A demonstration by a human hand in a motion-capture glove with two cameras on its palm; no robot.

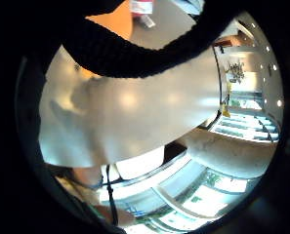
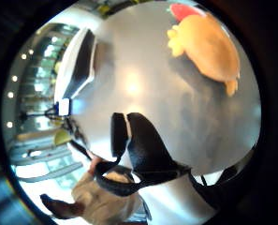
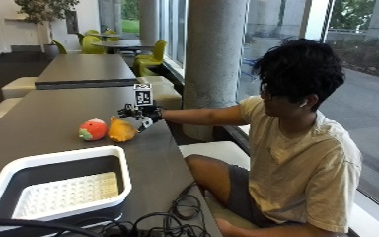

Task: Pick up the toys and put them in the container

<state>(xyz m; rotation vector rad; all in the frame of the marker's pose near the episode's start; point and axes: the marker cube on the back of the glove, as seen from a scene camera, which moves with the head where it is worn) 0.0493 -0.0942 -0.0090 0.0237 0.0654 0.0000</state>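
An orange plush toy [image 3: 122,131] lies on the grey table [image 3: 45,118], touching a red plush toy [image 3: 93,130] on its far side from the person. My gloved right hand [image 3: 140,114] hovers just above and beside the orange toy, fingers spread and relaxed, holding nothing. In the thumb side palm view the orange toy [image 2: 208,44] lies on the table with the red toy [image 2: 183,10] peeking out behind it. A white container [image 3: 52,185] with a perforated tray inside stands at the near end of the table.
Black cables [image 3: 170,222] lie coiled on the table beside the container. A concrete pillar [image 3: 215,59] and a white bench [image 3: 206,150] stand beside the table's edge. Another table [image 3: 84,69] stands behind.
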